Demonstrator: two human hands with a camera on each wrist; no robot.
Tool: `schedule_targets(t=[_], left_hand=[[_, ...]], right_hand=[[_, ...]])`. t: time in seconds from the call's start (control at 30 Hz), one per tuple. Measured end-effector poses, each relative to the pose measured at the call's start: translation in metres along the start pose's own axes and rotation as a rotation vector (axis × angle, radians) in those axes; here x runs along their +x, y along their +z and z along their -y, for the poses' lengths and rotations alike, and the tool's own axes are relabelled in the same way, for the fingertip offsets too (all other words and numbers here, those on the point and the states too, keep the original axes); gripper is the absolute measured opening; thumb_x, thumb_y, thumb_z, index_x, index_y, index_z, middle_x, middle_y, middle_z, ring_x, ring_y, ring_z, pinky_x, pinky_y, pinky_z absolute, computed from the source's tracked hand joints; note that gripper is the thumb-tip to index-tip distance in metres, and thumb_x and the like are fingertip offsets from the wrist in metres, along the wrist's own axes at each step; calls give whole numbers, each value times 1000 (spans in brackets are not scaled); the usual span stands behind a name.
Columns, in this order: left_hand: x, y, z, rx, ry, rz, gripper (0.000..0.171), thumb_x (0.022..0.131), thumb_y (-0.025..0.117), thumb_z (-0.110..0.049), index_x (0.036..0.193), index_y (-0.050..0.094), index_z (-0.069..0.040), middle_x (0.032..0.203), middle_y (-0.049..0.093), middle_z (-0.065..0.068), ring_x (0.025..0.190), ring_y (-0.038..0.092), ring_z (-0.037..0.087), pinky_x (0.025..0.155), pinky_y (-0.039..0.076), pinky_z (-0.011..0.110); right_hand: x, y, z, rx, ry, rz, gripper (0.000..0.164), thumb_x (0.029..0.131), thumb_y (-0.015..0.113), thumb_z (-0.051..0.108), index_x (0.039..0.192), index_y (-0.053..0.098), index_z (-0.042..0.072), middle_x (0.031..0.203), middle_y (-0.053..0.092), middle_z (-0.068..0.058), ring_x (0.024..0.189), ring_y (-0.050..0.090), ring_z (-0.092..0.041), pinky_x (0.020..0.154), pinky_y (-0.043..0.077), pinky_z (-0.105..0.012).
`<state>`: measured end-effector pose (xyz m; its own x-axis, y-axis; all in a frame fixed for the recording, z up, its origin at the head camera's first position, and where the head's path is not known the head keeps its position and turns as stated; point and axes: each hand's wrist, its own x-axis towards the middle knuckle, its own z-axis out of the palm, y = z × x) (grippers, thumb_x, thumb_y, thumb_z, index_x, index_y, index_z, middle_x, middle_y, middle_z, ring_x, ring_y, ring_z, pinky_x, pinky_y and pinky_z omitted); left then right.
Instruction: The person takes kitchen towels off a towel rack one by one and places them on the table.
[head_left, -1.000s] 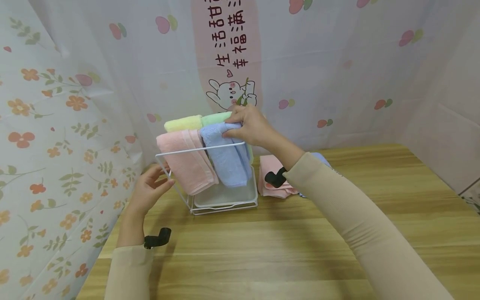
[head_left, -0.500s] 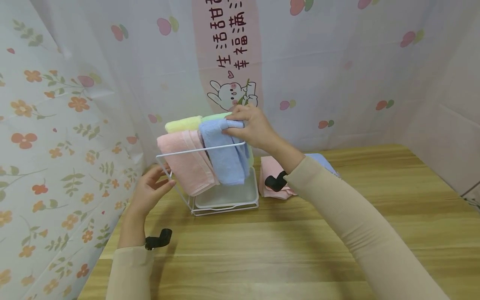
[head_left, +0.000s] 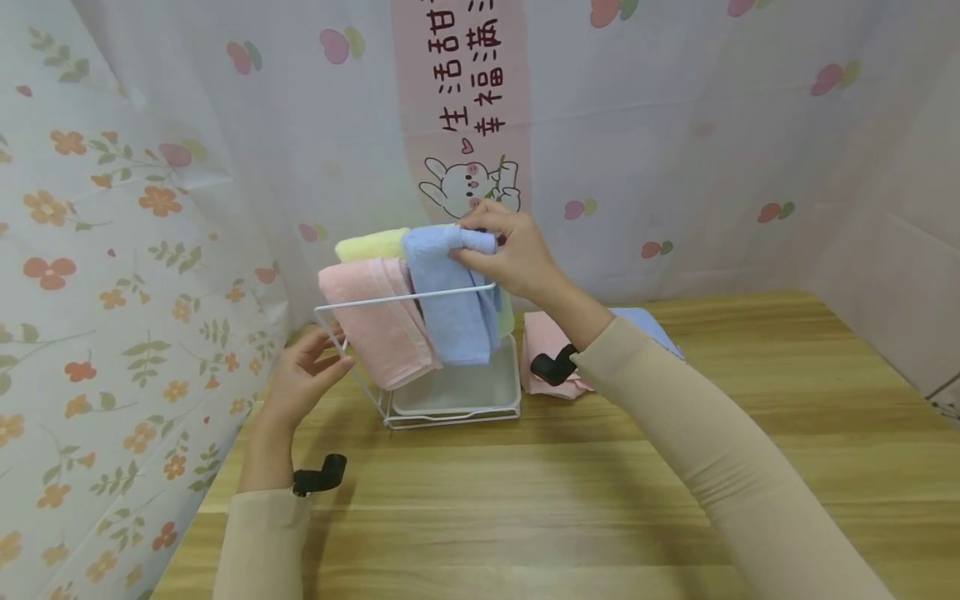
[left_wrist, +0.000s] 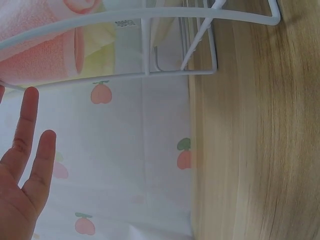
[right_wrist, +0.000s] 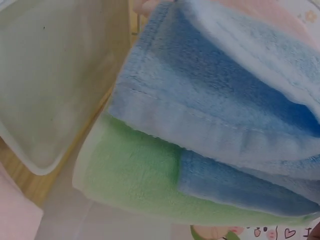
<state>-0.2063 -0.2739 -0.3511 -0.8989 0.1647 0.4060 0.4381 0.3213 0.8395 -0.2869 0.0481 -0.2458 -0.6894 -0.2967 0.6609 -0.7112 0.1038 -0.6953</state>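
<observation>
A blue towel (head_left: 453, 321) hangs over a white wire rack (head_left: 442, 292); my right hand (head_left: 517, 250) pinches its folded top between thumb and fingers. Beside it drapes a pink towel (head_left: 378, 312), with a yellow towel (head_left: 371, 244) behind. The right wrist view shows a green towel (right_wrist: 130, 170) close behind the blue one; that hand is nearly out of this view. On the rack's left side, my left hand (head_left: 296, 383) holds the side wire between thumb and fingers. One fingertip meets a wire in the left wrist view, where the thumb is hidden.
A pale tray (head_left: 450, 392) sits in the rack's base. On the wooden table (head_left: 480, 508), right of the rack, lie a pink cloth (head_left: 542, 329) and a blue cloth (head_left: 647, 325), partly covered by my right forearm. Printed curtains (head_left: 637, 125) stand behind and to the left.
My right hand has risen slightly with the blue towel, whose top now stands higher and hides more of the green towel behind. My left hand stays on the rack.
</observation>
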Motion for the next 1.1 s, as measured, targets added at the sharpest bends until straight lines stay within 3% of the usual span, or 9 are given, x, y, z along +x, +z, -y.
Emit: schedule_targets(t=[0.17, 0.43, 0.67, 0.83, 0.97, 1.1], left_hand=[[1, 0, 0, 4, 5, 5, 37, 92, 62, 5, 128, 53, 8, 129, 58, -17, 121, 53, 3, 97, 47, 13], [1, 1, 1, -29, 26, -1, 37, 91, 62, 8, 128, 56, 5, 127, 59, -18, 118, 55, 2, 95, 49, 13], [1, 3, 0, -36, 35, 4, 36, 91, 62, 8, 126, 57, 5, 127, 59, -18, 116, 56, 1, 95, 50, 13], [1, 3, 2, -45, 39, 4, 37, 90, 61, 10, 126, 59, 2, 130, 58, -19, 117, 56, 2, 95, 50, 13], [1, 2, 2, -43, 42, 2, 37, 90, 61, 10, 127, 57, 5, 132, 57, -17, 118, 55, 2, 95, 50, 13], [2, 2, 3, -47, 45, 5, 39, 90, 61, 10, 129, 55, 7, 132, 59, -15, 119, 55, 3, 95, 50, 14]], right_hand=[[4, -2, 5, 66, -42, -42, 21, 80, 76, -4, 99, 70, -10, 111, 60, -16, 98, 54, -13, 79, 54, -23], [7, -4, 11, 136, 1, -62, 23, 84, 71, -3, 104, 61, -9, 102, 65, -17, 82, 58, -13, 71, 56, -24], [5, -5, 12, 170, 54, -163, 28, 85, 71, 0, 109, 57, -5, 104, 66, -14, 80, 63, -13, 70, 60, -27], [7, -8, 12, 201, 12, -204, 33, 85, 72, -1, 116, 59, -3, 104, 69, -17, 78, 68, -14, 69, 62, -30], [7, -9, 12, 225, -18, -226, 34, 86, 71, -1, 118, 61, -1, 104, 71, -17, 76, 69, -14, 67, 62, -30], [7, -10, 13, 242, -27, -271, 35, 86, 71, -1, 119, 60, -1, 94, 71, -14, 71, 67, -13, 63, 60, -28]])
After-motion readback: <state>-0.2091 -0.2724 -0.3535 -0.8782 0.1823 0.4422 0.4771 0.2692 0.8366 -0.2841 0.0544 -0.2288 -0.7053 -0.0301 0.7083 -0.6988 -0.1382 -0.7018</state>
